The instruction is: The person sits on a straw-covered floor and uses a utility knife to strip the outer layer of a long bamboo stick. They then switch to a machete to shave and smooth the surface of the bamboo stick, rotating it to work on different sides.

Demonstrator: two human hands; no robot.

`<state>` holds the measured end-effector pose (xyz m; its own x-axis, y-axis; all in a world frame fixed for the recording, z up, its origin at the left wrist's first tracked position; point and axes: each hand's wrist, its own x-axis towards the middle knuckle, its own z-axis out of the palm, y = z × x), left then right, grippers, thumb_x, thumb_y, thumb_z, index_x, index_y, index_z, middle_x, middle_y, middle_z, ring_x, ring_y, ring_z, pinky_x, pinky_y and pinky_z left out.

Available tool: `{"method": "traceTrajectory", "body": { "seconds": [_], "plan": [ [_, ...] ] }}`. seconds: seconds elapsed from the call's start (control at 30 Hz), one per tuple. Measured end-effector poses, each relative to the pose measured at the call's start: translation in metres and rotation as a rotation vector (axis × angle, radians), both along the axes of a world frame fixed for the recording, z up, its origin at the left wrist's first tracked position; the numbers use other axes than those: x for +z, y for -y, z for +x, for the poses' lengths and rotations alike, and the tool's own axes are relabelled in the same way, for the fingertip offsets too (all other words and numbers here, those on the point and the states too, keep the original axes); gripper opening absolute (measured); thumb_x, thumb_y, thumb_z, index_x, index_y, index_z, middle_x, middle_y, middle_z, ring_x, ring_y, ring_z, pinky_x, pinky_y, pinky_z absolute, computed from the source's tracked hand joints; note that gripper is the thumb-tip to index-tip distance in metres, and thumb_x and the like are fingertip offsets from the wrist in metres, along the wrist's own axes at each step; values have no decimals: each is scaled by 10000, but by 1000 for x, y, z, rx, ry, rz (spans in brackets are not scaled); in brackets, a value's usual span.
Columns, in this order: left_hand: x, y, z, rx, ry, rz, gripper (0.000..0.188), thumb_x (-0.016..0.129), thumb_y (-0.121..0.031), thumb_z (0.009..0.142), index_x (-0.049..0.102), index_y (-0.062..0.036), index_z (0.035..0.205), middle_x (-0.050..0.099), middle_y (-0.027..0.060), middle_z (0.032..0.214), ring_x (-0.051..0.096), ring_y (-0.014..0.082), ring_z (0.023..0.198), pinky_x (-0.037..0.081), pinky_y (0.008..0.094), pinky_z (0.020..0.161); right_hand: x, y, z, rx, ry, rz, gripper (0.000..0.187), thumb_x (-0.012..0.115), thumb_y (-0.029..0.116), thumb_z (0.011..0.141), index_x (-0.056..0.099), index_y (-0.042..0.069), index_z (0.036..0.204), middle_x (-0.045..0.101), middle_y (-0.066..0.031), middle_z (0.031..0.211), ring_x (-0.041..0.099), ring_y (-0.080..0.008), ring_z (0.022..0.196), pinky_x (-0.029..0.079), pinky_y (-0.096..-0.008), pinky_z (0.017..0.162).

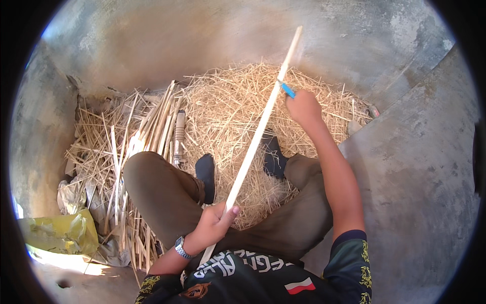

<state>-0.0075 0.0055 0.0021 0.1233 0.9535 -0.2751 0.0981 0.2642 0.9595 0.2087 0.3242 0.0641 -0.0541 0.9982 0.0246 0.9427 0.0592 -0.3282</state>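
My left hand (pixel 215 223) is closed around the lower part of a long, pale wooden strip (pixel 254 142), which looks like split bamboo. The strip slants up and away to the right, its far end raised in front of the wall. In my right hand (pixel 305 107) is a small blue-handled tool (pixel 287 89), the fingers wrapped round its grip. The tool's head meets the strip toward its far end; its exact kind is too small to make out. The strip's lowest end rests close to my shirt, below my left hand.
Thin shavings (pixel 228 101) are heaped between my legs and the grey wall (pixel 202 35). To the left lie several pale strips (pixel 159 121), beside a long object with a ribbed brown middle (pixel 179 129). A yellow plastic bag (pixel 63 233) sits at the lower left.
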Motion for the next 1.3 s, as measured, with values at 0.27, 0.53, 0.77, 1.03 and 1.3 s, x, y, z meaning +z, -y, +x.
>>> {"method": "traceTrajectory", "body": {
  "seconds": [0.27,0.53,0.77,1.03,1.3],
  "plan": [
    [9,-5,-15,127,382,-79,392,425,-340,1114,427,-117,792,390,-37,508,345,66,424,289,225,438,-6,85,-62,567,59,24,249,590,245,899,761,66,875,690,-148,722,677,-325,628,559,-465,652],
    [2,-1,-5,45,381,-14,381,428,-337,1114,438,-108,810,389,-42,534,346,63,428,324,224,464,22,53,-43,296,10,-62,266,597,262,900,741,49,832,671,-118,685,666,-289,608,548,-443,615],
    [-4,2,-5,33,303,-27,344,477,-329,1102,500,-90,856,457,-67,637,399,13,532,337,211,477,14,22,-36,264,8,57,284,583,237,857,701,-7,771,664,-216,720,662,-387,664,541,-495,669],
    [-5,-1,-6,61,227,-9,361,485,-314,1102,509,-67,840,442,-69,666,386,24,604,349,236,541,2,10,-39,217,65,119,246,609,236,861,736,36,797,679,-160,686,698,-345,668,569,-458,672],
    [-3,-1,-6,66,-35,91,397,496,-317,1096,528,-24,830,444,-20,654,404,64,621,377,291,556,-6,9,-34,198,145,171,241,630,275,871,759,74,840,694,-144,726,704,-329,684,574,-461,679]
  ]
}}
